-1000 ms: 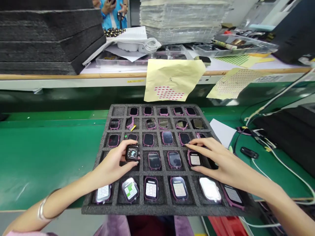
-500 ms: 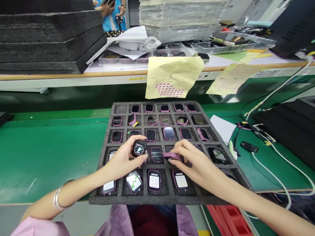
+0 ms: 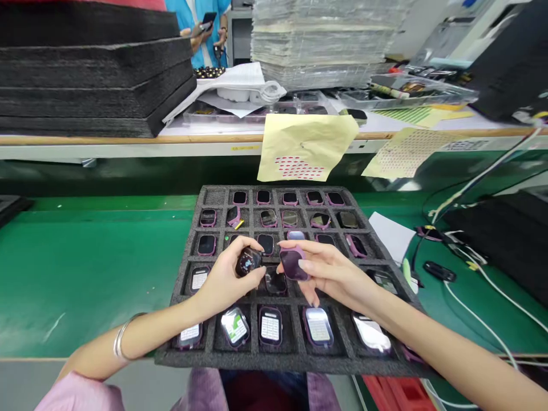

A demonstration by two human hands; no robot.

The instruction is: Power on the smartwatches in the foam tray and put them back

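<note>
In my left hand is a black smartwatch with a lit dial, pinched between thumb and fingers. My right hand grips a purple smartwatch whose dark screen faces up toward me. Both hands hover over a dark grey foam tray divided into square compartments. Purple-framed watches lie in most of these, some with dark screens, others with white or green labels on them, such as the labelled watch in the front row. My hands hide parts of the middle rows.
Black foam trays are stacked on the shelf at left, clear plastic trays at its middle. Yellow sheets hang from the shelf edge. White cables and a small black device lie at right. A person stands behind the shelf.
My right hand has lifted the purple watch out of the tray and turned its screen toward me. My left hand still holds the black watch. The view has shifted slightly.
</note>
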